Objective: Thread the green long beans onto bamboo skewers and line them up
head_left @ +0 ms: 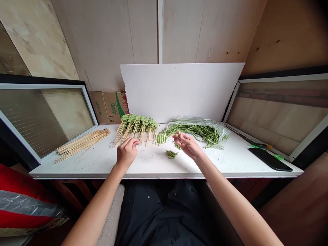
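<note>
My left hand [127,150] is closed around the blunt end of a bamboo skewer [146,140], held level above the table. Several short green bean pieces [161,138] sit side by side across the skewer's far half. At its right end, my right hand [186,143] pinches another bean piece [178,133] between thumb and fingertips; whether the skewer's tip has entered it I cannot tell. Below the right hand lie a small pile of cut bean pieces [171,154] and a few more partly hidden pieces [177,146].
Finished bean skewers [138,123] are stacked behind my left hand. Bare skewers [83,143] lie at left. Long green beans [202,131] rest in a clear plastic bag [217,128]. A black phone [269,159] lies right. A cardboard box [109,107] and white board [183,90] stand behind.
</note>
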A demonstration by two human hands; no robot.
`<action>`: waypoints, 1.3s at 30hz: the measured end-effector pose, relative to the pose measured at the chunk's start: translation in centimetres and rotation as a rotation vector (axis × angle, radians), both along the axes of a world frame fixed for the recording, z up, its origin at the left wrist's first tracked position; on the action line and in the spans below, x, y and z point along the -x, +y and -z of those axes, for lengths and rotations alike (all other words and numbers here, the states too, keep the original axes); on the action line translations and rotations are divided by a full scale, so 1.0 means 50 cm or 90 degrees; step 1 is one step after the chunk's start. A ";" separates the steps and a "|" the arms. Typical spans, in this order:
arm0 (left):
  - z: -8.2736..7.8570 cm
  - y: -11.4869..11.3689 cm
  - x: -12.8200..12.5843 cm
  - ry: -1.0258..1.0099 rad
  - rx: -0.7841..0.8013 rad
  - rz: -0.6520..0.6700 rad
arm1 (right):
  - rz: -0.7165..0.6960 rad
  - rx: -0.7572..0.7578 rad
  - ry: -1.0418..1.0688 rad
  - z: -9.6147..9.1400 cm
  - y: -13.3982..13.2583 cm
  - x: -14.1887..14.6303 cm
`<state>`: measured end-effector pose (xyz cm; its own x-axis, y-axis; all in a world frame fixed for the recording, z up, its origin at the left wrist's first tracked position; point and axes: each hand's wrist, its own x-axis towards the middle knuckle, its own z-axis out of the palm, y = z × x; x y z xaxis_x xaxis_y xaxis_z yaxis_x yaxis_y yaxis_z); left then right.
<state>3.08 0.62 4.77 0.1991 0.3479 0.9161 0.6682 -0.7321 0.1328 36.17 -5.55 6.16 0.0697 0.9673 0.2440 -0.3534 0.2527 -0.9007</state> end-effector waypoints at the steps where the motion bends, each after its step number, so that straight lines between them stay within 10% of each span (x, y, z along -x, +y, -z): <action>1: 0.000 0.000 -0.001 0.001 0.000 0.002 | -0.002 0.000 0.007 0.001 0.001 0.001; 39: -0.003 -0.001 0.004 0.033 -0.072 -0.004 | 0.062 0.014 -0.001 -0.008 -0.010 0.016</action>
<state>2.87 0.57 4.90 0.2458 0.2445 0.9380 0.6772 -0.7356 0.0143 35.36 -6.03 6.58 0.1634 0.9609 0.2234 -0.3266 0.2664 -0.9068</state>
